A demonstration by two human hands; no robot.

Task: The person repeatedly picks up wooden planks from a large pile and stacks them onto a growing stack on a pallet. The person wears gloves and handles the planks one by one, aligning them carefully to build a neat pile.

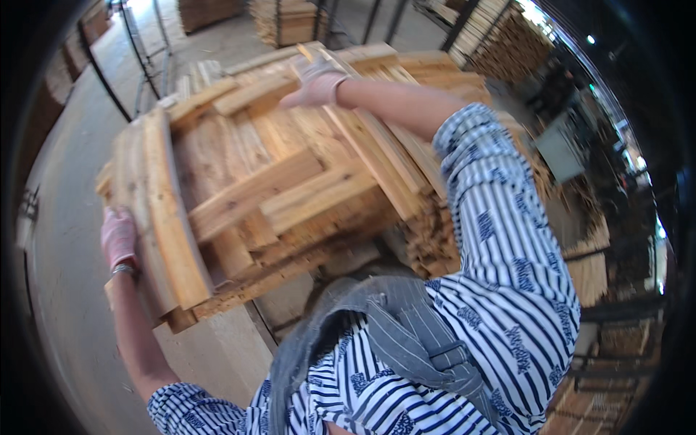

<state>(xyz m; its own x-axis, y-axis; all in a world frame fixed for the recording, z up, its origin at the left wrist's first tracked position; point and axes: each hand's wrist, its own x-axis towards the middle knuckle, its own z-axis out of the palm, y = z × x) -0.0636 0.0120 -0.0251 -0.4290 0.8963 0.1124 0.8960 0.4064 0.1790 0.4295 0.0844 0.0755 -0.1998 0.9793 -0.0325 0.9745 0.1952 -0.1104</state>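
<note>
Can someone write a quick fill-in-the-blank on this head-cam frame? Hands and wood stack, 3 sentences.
1. Both hands wear thin ____ gloves, and the left hand grips the near-left edge of the stack of wooden boards.
2. The right hand rests on the ____ side of the stack, arm stretched across it.
3. The person's shirt sleeve is blue and white with a ____ pattern.

Missing words: pink; far; striped

Single head view, fisheye, looking steeply down (edges bowed), close over a stack of wooden boards (268, 188)
</note>
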